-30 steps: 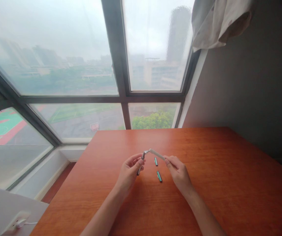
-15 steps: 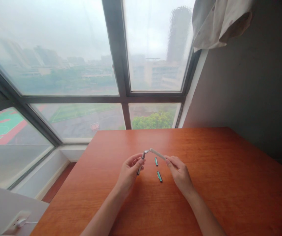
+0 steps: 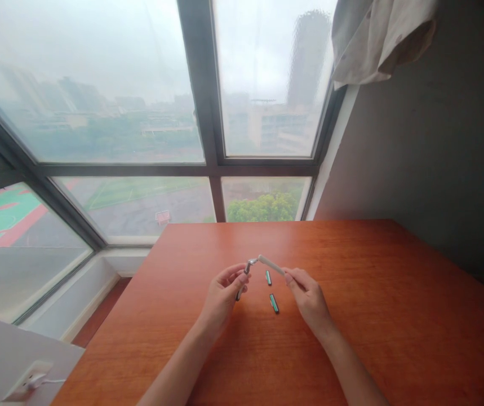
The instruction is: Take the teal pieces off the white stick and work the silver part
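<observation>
Above the wooden table point(image 3: 372, 316), my right hand point(image 3: 307, 299) pinches the end of a white razor handle point(image 3: 270, 264) that slants up to the left. My left hand point(image 3: 221, 298) has its fingers closed on a blade cartridge point(image 3: 242, 282) at the handle's metal head point(image 3: 250, 263). Two small dark cartridges with green strips lie on the table between my hands: one point(image 3: 268, 277) just under the handle, the other point(image 3: 273, 303) a little nearer to me.
Large windows point(image 3: 140, 113) stand beyond the table's far edge. A grey wall point(image 3: 436, 141) closes the right side, with a pale cloth point(image 3: 377, 39) hanging at the top. A white power socket point(image 3: 28, 382) sits on a ledge at the lower left.
</observation>
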The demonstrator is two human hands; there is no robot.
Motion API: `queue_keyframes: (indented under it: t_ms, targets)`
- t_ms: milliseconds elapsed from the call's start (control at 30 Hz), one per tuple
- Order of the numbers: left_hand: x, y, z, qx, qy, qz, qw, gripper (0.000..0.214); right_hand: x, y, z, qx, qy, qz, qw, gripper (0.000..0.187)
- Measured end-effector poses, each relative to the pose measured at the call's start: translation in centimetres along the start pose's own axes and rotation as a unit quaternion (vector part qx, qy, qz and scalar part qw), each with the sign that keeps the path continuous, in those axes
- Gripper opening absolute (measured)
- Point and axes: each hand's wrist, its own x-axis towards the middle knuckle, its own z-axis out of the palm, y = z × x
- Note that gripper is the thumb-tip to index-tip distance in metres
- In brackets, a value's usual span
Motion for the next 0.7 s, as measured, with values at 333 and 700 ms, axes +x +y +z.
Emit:
queue_keyframes:
  t_ms: [333, 700]
  targets:
    - [0.17, -0.27, -0.25, -0.008, -0.013, 0.002, 1.0, 0.027, -0.04, -0.26, -0.06, 0.002, -0.005, 0.002, 1.0, 0.028]
    - [0.38, -0.6, -0.62, 0.019, -0.018, 0.007, 1.0, 0.033, -0.08, -0.36, 0.0, 0.008, -0.021, 0.001, 1.0, 0.026]
